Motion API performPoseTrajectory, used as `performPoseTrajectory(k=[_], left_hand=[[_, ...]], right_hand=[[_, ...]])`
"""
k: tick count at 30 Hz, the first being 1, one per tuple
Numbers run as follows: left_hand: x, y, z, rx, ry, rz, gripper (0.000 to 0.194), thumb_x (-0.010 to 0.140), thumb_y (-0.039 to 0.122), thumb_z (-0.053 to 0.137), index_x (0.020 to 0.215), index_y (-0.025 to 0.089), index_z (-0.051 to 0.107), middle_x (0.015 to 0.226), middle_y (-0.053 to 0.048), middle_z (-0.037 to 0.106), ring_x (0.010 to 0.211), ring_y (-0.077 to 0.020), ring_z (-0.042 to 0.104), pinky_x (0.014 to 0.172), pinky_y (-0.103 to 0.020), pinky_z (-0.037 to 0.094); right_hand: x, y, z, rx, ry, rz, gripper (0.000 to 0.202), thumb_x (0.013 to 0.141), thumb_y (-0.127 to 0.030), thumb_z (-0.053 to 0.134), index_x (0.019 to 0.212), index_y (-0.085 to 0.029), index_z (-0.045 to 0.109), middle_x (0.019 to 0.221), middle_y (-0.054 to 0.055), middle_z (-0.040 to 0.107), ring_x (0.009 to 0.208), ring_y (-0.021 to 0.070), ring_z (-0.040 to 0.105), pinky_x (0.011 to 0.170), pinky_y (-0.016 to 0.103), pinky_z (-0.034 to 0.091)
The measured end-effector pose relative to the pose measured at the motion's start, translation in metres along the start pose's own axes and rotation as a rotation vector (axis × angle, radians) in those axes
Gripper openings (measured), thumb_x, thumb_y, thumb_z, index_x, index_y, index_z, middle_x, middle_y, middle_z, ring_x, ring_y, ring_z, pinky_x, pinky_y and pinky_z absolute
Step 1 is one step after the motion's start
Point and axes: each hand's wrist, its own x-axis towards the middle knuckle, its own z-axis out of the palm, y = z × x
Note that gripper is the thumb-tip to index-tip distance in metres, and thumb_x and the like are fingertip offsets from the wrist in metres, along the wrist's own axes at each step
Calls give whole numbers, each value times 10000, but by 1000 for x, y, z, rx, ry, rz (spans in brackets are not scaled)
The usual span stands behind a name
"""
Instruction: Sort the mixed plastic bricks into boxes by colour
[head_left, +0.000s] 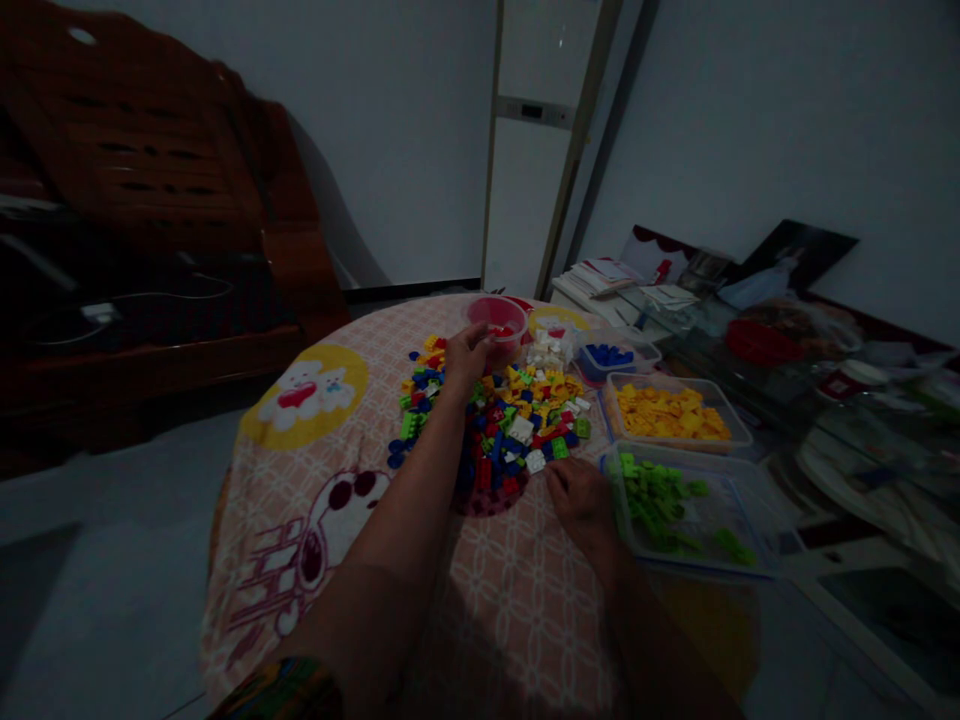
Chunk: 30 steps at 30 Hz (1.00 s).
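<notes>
Bricks look plastic, the bench glossy wood.

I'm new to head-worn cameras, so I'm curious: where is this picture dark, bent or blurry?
Head view: dim throughout, though the brick pile shows distinct colours; the tall white unit leans, probably lens distortion, with a glint up top; clutter at right looks smeared; shadow darkens the near tablecloth.

No text, label, brand or number can be read. A dark panel on the tall white unit carries marks too small to make out; the stacked papers are too dim and blurred.
</notes>
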Motion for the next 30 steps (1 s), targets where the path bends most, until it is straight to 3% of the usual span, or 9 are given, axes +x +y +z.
performPoseTrajectory(k=[4,7,13,16,21,26,30], left_hand=[[-6,12,4,22,-134,53,357,671,221,696,1014,139,749,1053,-95,753,995,-246,694,925,-389,551],[-14,20,13,103,-308,83,292,696,223,691,965,138,765,974,-84,762,923,-236,704,885,-379,560],[-49,29,50,576,-742,256,254,761,167,642,973,182,781,952,-52,771,889,-198,694,861,-294,529],[-71,27,67,803,-886,372,273,792,156,619,1016,181,773,1015,-80,757,951,-207,682,901,-294,507],[-86,17,77,970,-912,397,227,812,177,621,991,140,756,1047,-131,722,988,-233,662,906,-313,505],[-82,20,75,948,-928,324,239,784,112,590,947,137,762,935,-95,749,890,-208,678,852,-287,509],[-78,24,72,888,-918,282,312,774,95,565,991,156,781,984,-73,768,932,-200,685,884,-270,501]], right_hand=[[-1,-1,1,-1,15,11,246,914,-225,486,789,-199,696,809,60,692,804,185,600,761,284,380],[-2,-2,1,-5,35,10,245,918,-229,488,797,-197,698,821,65,696,815,191,604,770,290,382],[-1,-1,0,-18,14,7,235,902,-223,498,799,-206,709,825,64,704,807,189,608,762,287,393],[0,0,0,-22,9,2,241,903,-231,492,807,-205,712,825,65,706,806,191,611,753,287,393],[0,1,1,-34,0,12,237,888,-214,499,782,-204,710,798,66,693,796,195,610,740,287,385],[0,0,0,-21,-13,10,249,900,-208,488,780,-207,706,794,61,692,803,191,610,759,282,389],[1,0,-1,-33,-28,21,234,895,-205,499,791,-203,708,813,65,701,817,196,615,764,285,390]])
